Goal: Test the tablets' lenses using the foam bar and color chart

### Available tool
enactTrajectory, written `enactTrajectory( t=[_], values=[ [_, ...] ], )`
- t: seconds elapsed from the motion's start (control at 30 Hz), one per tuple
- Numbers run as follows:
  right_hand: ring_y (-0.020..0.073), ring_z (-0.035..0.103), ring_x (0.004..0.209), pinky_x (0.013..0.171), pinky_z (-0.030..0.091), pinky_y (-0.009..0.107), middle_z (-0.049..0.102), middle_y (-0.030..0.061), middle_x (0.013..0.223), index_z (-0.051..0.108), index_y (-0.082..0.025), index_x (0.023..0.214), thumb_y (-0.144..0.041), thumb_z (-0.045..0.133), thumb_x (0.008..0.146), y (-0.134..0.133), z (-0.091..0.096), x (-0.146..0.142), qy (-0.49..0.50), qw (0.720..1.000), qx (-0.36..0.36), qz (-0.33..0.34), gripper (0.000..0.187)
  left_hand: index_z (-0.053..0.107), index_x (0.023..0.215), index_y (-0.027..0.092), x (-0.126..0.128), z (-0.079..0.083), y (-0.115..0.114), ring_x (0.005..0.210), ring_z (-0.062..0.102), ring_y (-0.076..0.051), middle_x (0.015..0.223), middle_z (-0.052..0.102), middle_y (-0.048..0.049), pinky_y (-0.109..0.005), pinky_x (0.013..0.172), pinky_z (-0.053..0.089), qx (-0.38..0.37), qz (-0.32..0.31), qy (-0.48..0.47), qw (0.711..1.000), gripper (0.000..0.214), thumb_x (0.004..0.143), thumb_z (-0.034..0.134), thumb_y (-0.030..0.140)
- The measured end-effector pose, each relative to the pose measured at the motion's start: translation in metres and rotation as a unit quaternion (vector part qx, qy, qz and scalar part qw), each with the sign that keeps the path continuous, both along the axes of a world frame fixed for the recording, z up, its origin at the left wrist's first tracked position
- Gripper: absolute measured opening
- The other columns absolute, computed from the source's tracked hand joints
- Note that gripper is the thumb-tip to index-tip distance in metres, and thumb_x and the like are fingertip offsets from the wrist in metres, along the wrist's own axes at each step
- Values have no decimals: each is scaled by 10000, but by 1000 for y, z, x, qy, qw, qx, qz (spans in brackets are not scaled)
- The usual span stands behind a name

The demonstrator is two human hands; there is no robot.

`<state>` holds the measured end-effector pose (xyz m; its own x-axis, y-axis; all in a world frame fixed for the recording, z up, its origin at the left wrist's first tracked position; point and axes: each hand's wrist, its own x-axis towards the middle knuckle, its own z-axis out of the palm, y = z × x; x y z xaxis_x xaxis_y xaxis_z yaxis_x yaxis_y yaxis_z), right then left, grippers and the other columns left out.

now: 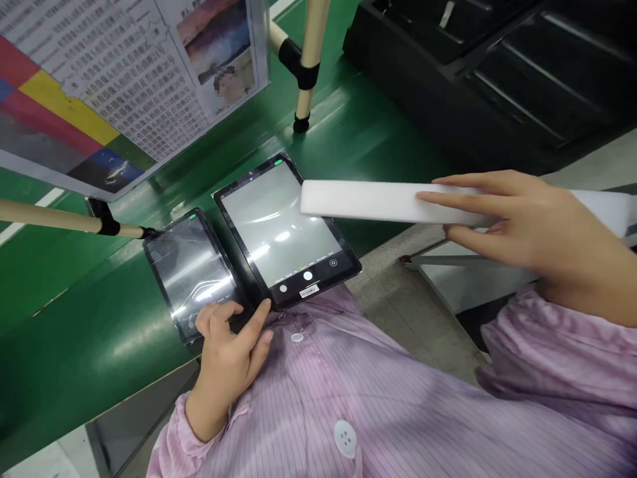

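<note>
My right hand [537, 226] grips a long white foam bar [368, 200], with fingers above and below it. The bar's far end overlaps the upper right edge of a tablet [283, 226] with a lit, pale camera screen. This tablet lies tilted on the green work surface, its lower corner near my body. Left of it lies a second tablet [192, 269], darker and full of reflections, with its lower part covered by my hand. My left hand [229, 352] is open, with its index fingertip at the lower left corner of the lit tablet and its other fingers bent over the darker one.
A printed sheet in a clear sleeve [144, 86] hangs at the upper left, near beige pipes [311, 60] with black joints. Large black trays [478, 73] stand at the upper right. The green table [99, 332] ends close to my body, with floor [403, 299] beyond its edge.
</note>
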<state>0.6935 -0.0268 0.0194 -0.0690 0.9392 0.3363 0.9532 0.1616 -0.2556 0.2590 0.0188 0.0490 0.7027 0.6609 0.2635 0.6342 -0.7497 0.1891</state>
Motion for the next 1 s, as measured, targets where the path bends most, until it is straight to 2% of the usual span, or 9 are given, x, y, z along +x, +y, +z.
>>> enactTrajectory(
  t=[0.2,0.27,0.37,0.47,0.53,0.63,0.7,0.83,1.0],
  values=[
    [313,561,1262,1070,464,465,571,174,1379,564,-175,1435,-360,615,866,30,-17,-23,67,977,-13,-201,601,715,1218,217,-14,-14,-15,1032,471,-273,1104,449,-118,-497,937,385,-26,32,9,999,316,937,579,271],
    [350,543,1269,1079,432,518,571,225,1355,529,-105,1447,-354,607,858,44,-29,-32,72,972,-45,-220,644,712,1228,230,-13,-16,-16,1041,470,-277,1110,454,-118,-494,932,383,-31,27,7,999,321,938,581,274],
    [424,489,1308,1043,385,637,476,261,1456,631,-122,1313,-374,627,848,57,-44,-51,71,969,-104,-211,529,720,1213,242,-17,-15,-17,1034,475,-271,1108,472,-115,-487,925,378,-23,37,2,999,307,937,589,274],
    [387,466,1356,1091,373,606,403,220,1532,649,-173,1299,-421,648,842,55,-47,-77,161,963,-60,-208,520,744,1165,227,-29,-16,-20,1023,487,-269,1095,496,-120,-479,907,370,3,95,8,995,278,934,595,262],
    [311,498,1361,1136,398,515,439,170,1522,558,-213,1420,-444,640,857,48,-43,-97,324,929,-71,-163,614,754,1154,212,-39,-18,-22,1036,484,-276,1098,497,-132,-479,906,362,20,147,21,989,275,935,589,243],
    [260,427,1440,1195,374,483,390,99,1577,399,-291,1531,-503,658,855,38,-34,-124,546,815,-170,-95,754,734,1217,226,-49,-24,-24,1046,462,-283,1120,482,-147,-482,910,355,20,184,52,981,314,946,577,245],
    [249,336,1496,1241,310,484,339,65,1608,397,-314,1525,-519,704,815,35,-27,-137,609,760,-204,-98,800,716,1255,248,-50,-28,-24,1038,444,-291,1138,478,-155,-490,899,356,14,185,76,980,336,951,576,279],
    [252,336,1495,1278,237,484,384,6,1584,503,-315,1447,-443,748,752,37,-20,-147,637,735,-203,-118,748,717,1250,233,-49,-31,-21,1046,420,-318,1181,470,-181,-530,885,367,16,174,104,979,350,955,571,350],
    [248,329,1498,1284,238,468,380,-21,1583,483,-308,1478,-292,749,714,35,-21,-141,642,736,-207,-63,808,612,1360,215,-38,-26,-16,1117,465,-308,1198,480,-165,-558,950,404,-29,136,-21,990,417,970,540,343]
  ],
)
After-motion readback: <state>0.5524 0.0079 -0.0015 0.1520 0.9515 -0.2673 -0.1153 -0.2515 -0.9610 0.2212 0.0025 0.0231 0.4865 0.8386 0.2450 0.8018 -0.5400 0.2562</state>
